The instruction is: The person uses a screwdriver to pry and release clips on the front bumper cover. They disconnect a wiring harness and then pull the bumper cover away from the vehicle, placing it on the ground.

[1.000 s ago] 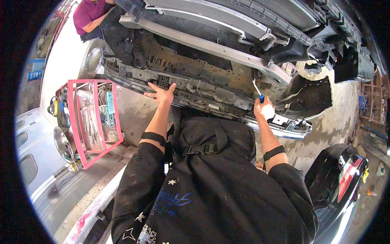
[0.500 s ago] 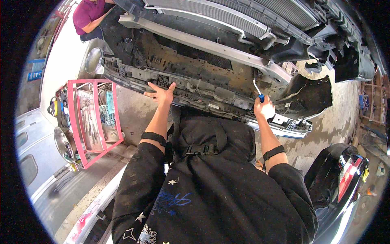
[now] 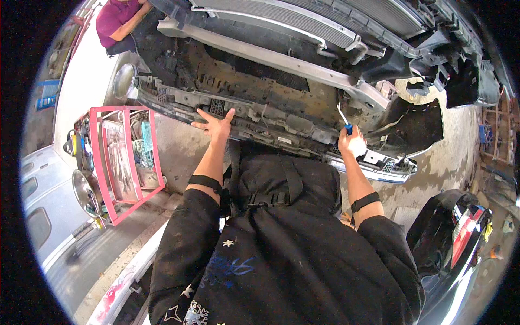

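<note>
- The left forearm reaches forward, slanting slightly inward from the elbow.
- The left hand is palm down, its back facing up; the fingers fan out forward and to the left, with the thumb spread apart on the right.
- The right forearm also extends forward, angled a little inward.
- The right hand is closed, its fingers curled in a grip.
- Both hands are well apart.

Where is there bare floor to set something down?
Bare concrete lies between the red tool cart and the bumper cover; a dark-stained patch separates the cover's right end from the black part with a red lamp. Crowded: the cart, full of tools.
</note>
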The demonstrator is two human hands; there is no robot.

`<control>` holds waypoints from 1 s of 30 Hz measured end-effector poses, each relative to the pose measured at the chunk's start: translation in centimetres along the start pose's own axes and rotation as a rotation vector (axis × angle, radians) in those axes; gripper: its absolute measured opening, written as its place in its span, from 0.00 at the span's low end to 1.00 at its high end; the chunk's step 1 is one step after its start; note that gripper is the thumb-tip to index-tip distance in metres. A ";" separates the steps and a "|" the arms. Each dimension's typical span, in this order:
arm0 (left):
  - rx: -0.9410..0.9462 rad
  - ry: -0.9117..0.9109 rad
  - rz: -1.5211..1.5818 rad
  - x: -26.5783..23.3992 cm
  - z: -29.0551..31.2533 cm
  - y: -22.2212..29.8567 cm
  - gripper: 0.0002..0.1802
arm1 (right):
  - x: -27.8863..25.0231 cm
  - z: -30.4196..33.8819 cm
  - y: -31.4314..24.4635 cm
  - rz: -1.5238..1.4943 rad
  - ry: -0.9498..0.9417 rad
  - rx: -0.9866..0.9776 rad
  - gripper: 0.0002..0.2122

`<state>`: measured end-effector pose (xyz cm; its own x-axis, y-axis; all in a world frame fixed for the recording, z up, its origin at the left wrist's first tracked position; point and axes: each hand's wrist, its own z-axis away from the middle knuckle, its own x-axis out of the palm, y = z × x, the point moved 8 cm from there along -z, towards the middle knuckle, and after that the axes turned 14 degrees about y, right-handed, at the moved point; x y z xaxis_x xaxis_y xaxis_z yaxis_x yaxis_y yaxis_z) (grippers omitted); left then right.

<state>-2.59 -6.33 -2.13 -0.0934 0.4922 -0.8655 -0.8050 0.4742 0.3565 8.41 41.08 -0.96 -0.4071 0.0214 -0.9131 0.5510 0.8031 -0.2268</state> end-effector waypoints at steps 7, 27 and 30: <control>-0.015 0.016 -0.063 0.0 0.7 0.5 0.79 | 0.3 0.0 0.1 0.032 -0.093 0.030 0.14; -0.030 -0.011 -0.100 0.1 0.8 0.4 0.79 | 0.0 0.0 0.0 0.020 -0.044 0.033 0.12; -0.031 -0.014 -0.089 0.1 0.9 0.4 0.79 | -0.2 0.0 -0.1 0.006 -0.043 0.032 0.12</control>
<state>-2.41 -5.44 -1.74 -0.0122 0.4595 -0.8881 -0.8274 0.4940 0.2670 8.44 40.98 -0.77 -0.3722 0.0003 -0.9282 0.5768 0.7836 -0.2310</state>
